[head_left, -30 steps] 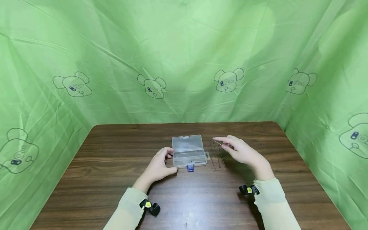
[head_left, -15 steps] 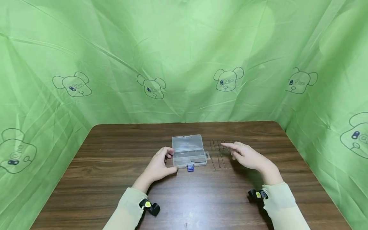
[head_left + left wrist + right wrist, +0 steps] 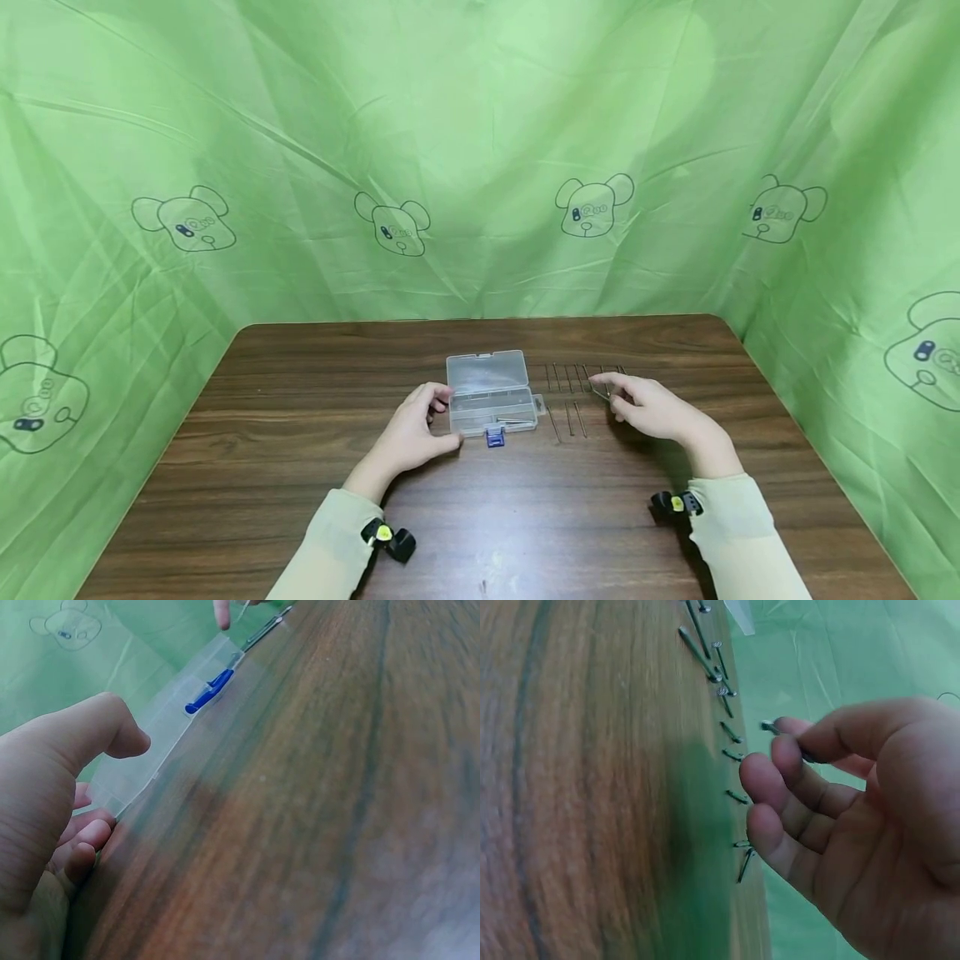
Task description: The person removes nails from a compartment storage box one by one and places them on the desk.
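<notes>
My left hand [image 3: 415, 432] grips the left end of a clear plastic box [image 3: 486, 372], thumb at the front corner and fingers along its side. The box lies with its lid flipped back and its blue latch [image 3: 495, 437] toward me; several nails [image 3: 517, 421] rest in its front compartment. To the right, my right hand [image 3: 651, 408] pinches a thin metal nail [image 3: 600, 392] between thumb and index finger. In the right wrist view this nail's head [image 3: 768, 726] sticks out past the fingertips. Beneath and beside that hand lie loose nails [image 3: 732, 733] in rows on the table.
The dark wooden table [image 3: 450, 525] carries the box and nails near its middle. Three nails [image 3: 572, 421] form a nearer row right of the box, with a longer row [image 3: 566, 377] behind. Green cloth [image 3: 480, 150] with printed bear faces hangs around the table's far side and flanks.
My right hand has moved right along the back row, where more nails now show. A nail is in its pinch now, as it was a second ago. My left hand stays on the box.
</notes>
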`<state>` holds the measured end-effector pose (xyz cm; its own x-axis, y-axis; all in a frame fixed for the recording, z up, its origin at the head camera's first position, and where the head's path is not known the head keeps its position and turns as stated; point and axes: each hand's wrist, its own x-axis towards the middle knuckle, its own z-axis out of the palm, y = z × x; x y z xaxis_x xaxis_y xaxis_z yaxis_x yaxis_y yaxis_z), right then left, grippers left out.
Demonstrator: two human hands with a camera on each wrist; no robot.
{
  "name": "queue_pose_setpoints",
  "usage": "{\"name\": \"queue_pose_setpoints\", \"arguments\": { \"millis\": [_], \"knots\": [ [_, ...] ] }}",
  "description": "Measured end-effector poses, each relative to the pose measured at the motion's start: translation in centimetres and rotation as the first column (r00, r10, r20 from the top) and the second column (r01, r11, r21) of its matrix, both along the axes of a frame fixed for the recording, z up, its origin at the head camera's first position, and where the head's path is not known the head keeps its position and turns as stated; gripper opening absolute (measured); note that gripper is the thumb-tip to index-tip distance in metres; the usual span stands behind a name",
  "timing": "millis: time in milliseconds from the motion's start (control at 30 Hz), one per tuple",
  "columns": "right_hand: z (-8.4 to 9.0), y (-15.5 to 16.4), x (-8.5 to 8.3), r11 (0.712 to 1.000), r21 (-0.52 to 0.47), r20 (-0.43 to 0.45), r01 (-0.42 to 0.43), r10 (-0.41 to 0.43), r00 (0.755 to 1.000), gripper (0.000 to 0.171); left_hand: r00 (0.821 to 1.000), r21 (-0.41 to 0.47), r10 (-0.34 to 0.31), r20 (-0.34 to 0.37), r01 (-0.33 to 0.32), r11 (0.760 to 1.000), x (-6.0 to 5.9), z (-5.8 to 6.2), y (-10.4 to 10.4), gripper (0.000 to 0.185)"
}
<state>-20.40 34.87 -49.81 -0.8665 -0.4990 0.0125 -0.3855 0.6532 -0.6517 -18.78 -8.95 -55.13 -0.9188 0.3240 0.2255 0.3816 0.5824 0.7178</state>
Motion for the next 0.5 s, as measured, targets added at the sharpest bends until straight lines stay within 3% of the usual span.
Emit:
{"name": "queue_pose_setpoints", "arguments": {
  "millis": [267, 500],
  "knots": [
    [0.0, -0.5, 0.2, 0.998, 0.068, -0.047, -0.019, 0.022, 0.999, 0.042, 1.000, 0.006, -0.002, 0.006, 0.002, 1.000, 0.0, 0.0, 0.0, 0.066],
    [-0.6, -1.3, 0.2, 0.996, 0.085, -0.004, -0.015, 0.015, 1.000, 0.032, 1.000, 0.008, -0.005, -0.010, 0.005, 1.000, -0.1, -0.2, 0.0, 0.067]
  ]
}}
